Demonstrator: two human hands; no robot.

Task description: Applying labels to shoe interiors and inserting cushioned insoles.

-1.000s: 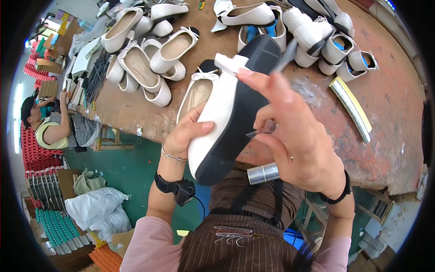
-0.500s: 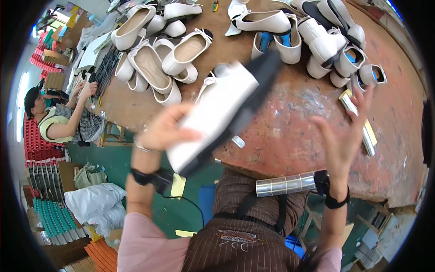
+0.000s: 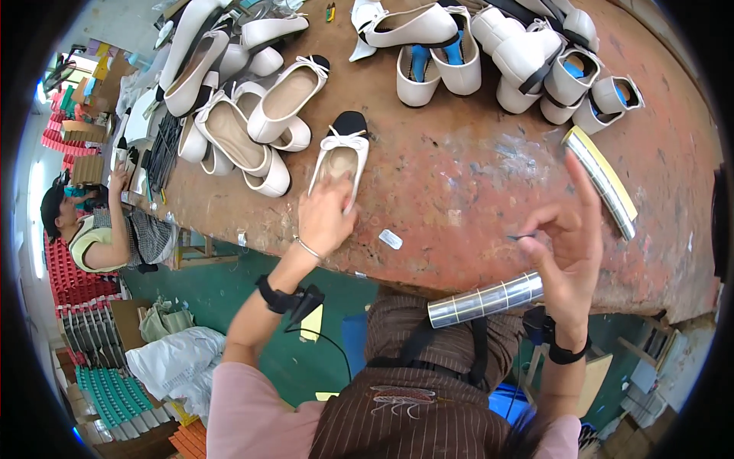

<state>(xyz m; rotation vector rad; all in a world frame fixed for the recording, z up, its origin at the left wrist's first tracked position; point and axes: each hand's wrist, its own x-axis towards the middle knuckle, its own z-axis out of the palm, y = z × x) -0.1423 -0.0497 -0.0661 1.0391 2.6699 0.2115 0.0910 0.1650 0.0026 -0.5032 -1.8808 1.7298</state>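
My left hand (image 3: 325, 218) rests on the heel end of a cream flat shoe with a black toe and a bow (image 3: 342, 153), which lies sole down on the brown worktable (image 3: 459, 199). My right hand (image 3: 567, 241) is raised above the table's near edge. Its thumb and forefinger pinch a small thin dark object (image 3: 517, 238); the other fingers are spread. A silvery strip roll (image 3: 485, 298) lies under that hand at the table edge.
Several cream shoes (image 3: 245, 130) lie at the table's left, more cream shoes with blue insides (image 3: 489, 53) at the back. A long yellow and silver strip (image 3: 604, 180) lies at the right. Another person (image 3: 99, 229) sits at the left by stacked red and green trays.
The shoe that both hands held up sole-first has been turned over and set down on the table by my left hand. My right hand let go of it and moved right.
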